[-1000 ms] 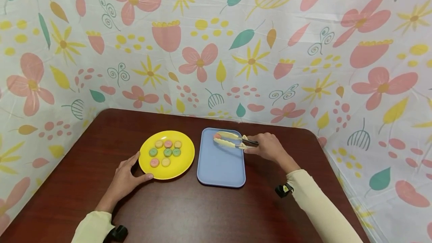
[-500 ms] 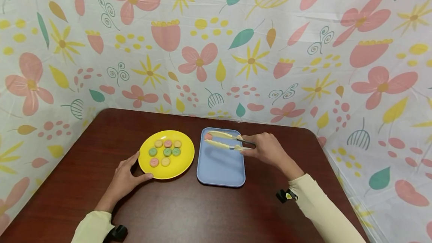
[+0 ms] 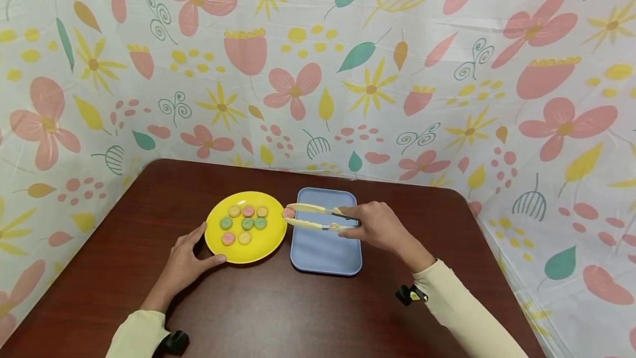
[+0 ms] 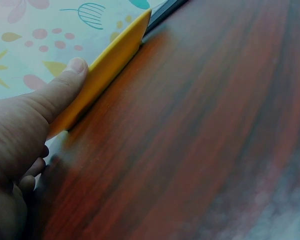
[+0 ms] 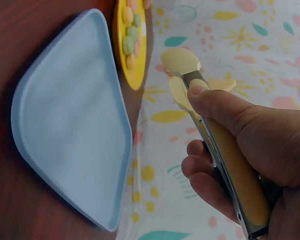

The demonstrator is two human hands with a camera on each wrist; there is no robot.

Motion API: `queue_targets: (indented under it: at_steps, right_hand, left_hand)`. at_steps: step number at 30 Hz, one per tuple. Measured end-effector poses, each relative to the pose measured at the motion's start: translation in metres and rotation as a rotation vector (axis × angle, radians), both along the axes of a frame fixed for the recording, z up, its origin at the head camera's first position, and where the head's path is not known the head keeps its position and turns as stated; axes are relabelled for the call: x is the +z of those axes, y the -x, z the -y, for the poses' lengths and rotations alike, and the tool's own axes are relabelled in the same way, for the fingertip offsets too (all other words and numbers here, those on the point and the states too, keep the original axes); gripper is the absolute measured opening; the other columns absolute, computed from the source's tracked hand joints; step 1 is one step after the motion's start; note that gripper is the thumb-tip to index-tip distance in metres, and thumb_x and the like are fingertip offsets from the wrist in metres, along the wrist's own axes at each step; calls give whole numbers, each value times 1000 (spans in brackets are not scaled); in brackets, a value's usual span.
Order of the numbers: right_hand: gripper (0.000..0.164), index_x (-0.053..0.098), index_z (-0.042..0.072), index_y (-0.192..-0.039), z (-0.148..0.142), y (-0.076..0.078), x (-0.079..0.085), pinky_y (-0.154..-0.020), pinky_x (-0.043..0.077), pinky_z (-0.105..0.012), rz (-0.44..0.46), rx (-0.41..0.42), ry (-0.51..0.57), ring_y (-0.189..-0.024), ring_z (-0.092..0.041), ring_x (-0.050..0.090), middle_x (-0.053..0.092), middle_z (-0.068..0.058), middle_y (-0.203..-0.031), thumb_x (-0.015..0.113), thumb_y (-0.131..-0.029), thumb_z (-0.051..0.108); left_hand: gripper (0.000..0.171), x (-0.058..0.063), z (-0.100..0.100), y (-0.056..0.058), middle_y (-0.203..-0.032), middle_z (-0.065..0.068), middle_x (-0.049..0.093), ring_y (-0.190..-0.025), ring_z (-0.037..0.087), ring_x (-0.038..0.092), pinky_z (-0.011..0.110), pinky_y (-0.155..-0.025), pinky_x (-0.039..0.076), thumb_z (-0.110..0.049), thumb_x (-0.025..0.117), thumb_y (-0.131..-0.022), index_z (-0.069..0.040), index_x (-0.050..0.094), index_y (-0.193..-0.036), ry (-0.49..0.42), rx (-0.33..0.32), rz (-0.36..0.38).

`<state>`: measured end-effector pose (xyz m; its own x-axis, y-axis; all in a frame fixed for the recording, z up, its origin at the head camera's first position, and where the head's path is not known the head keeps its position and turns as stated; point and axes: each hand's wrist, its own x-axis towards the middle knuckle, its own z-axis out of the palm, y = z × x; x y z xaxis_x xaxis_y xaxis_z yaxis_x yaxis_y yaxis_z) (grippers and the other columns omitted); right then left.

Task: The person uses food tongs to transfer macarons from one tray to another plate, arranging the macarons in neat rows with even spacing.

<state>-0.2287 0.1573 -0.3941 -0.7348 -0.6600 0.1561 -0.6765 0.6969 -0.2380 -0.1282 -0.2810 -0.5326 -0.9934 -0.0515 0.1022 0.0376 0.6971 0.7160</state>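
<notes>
My right hand (image 3: pixel 382 229) grips a pair of tongs (image 3: pixel 313 209) with cream-coloured tips and a metal handle. Between the tips is a pink macaron (image 3: pixel 288 212), at the yellow plate's right rim in the head view. Several small pink, green and cream macarons (image 3: pixel 247 224) lie on the yellow plate (image 3: pixel 265 245). My left hand (image 3: pixel 181 264) holds that plate by its left edge, fingers and thumb spread along the rim. In the left wrist view the thumb (image 4: pixel 65 90) lies against the plate's side (image 4: pixel 112 60). The right wrist view shows the tongs' handle under my thumb.
A blue rectangular tray (image 3: pixel 325 256) stands just right of the plate, beneath the tongs. Both rest on a dark brown wooden table (image 3: pixel 278 314). Behind the table hangs a white floral cloth (image 3: pixel 318 70).
My right hand has carried the tongs and the pink macaron left, from over the blue tray to the yellow plate's rim. My left hand has stayed at the plate.
</notes>
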Motion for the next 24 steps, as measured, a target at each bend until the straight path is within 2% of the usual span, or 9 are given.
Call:
queue_targets:
  at_steps: [5,10,19,24]
  right_hand:
    - [58,72,14,-131,11,-1,-9,-48,28,-22,24,27,-12,-49,-2,32,56,13,-59,84,-83,45]
    - [56,73,15,-131,23,-4,-16,-47,31,-20,51,47,16,-48,0,36,74,7,-79,85,-83,40]
    - [54,73,14,-130,42,-6,-30,-47,33,-21,93,77,46,-51,-3,40,79,0,-94,86,-83,36]
    - [55,72,13,-130,50,-6,-37,-47,30,-21,86,109,32,-51,-4,38,79,-3,-94,86,-83,36]
  left_hand:
    - [112,1,-1,0,-161,28,33,-136,45,34,67,-103,33,-55,83,-81,-2,26,-161,-2,0,-2]
    - [114,0,0,0,-161,27,33,-137,45,34,68,-104,33,-57,83,-79,-2,27,-161,-6,3,0]
    - [112,0,1,2,-161,27,32,-136,44,34,68,-103,35,-57,82,-81,-2,26,-161,-7,7,13]
    - [113,0,1,1,-162,27,32,-136,43,34,67,-104,35,-58,82,-81,-3,26,-161,-10,13,21]
